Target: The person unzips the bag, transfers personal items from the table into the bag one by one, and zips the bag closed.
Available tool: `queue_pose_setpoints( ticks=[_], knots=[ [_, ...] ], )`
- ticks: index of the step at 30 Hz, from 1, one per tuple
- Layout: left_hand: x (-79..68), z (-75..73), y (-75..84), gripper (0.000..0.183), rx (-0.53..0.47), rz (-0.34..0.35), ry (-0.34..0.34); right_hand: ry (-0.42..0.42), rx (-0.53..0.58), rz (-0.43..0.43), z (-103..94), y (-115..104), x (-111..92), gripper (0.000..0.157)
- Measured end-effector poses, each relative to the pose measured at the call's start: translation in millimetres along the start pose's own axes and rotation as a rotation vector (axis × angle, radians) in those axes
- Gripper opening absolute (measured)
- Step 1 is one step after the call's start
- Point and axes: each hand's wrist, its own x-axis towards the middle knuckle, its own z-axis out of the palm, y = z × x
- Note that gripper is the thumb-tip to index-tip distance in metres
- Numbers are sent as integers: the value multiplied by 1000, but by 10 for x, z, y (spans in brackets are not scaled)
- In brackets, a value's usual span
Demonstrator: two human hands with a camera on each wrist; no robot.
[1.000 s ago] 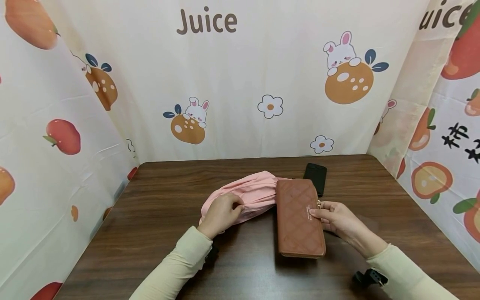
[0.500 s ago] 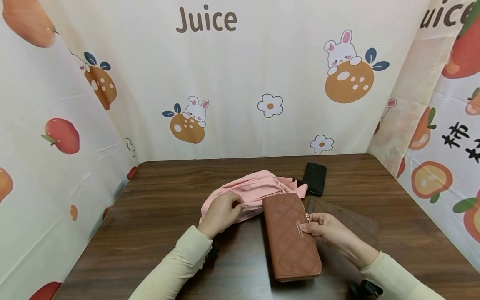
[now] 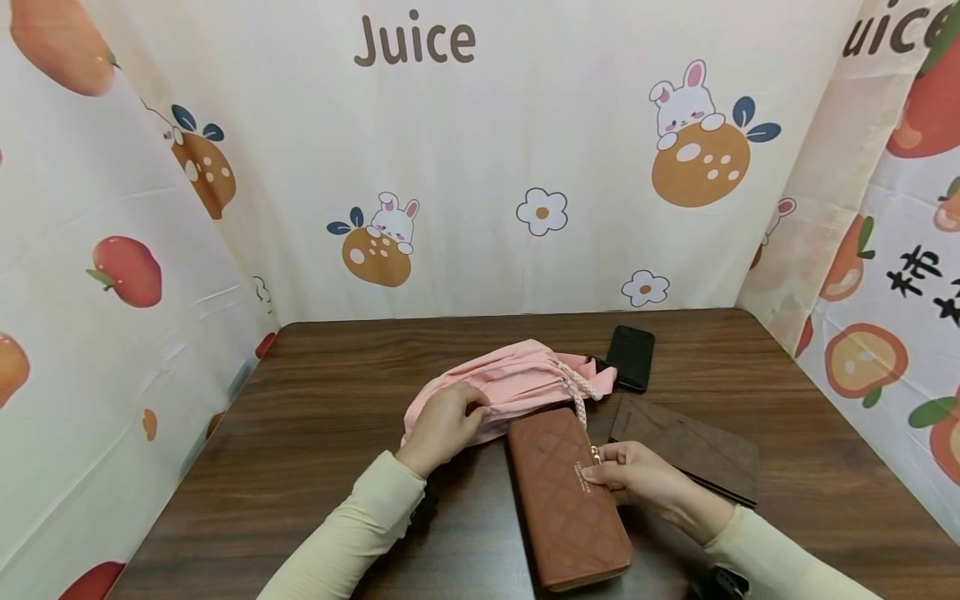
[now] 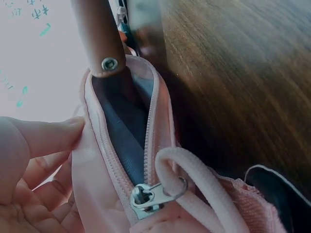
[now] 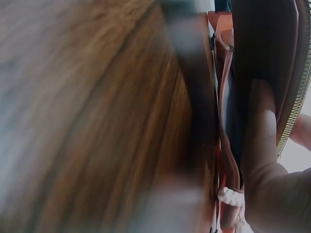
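A pink zippered bag (image 3: 517, 379) lies mid-table, with a pale braided cord (image 3: 579, 392) on its zip side. My left hand (image 3: 444, 429) pinches the bag's edge between thumb and fingers. In the left wrist view the zip (image 4: 148, 199) is undone and a dark lining shows inside the mouth. My right hand (image 3: 651, 485) grips a brown quilted zip-around wallet (image 3: 566, 508) by its long right side, thumb on top, fingers beneath. The wallet's far end is right at the bag's near side, and in the left wrist view the brown end overlaps the far part of the mouth.
Behind the bag's right end lies a black phone (image 3: 631, 358). A flat dark brown leather-like piece (image 3: 693, 442) lies to the right, beyond my right hand. Printed curtains (image 3: 480, 150) stand at the back and both sides of the wooden table (image 3: 330, 375).
My right hand has brought the wallet toward me and to the left, tilting it and uncovering the bag's right end and cord. My left hand keeps its place on the bag.
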Motion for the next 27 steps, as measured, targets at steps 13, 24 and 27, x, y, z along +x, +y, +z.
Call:
queue_pose_setpoints(
  ticks=[13,24,27],
  knots=[
    [-3,-15,25,5,-25,-6,-6,-7,27,19,74,13,261,8],
    [-12,-26,43,3,-50,-1,-1,-42,41,4,161,-26,366,4],
    [-12,-27,45,6,-56,8,-2,-36,45,11,173,-43,380,3]
  ],
)
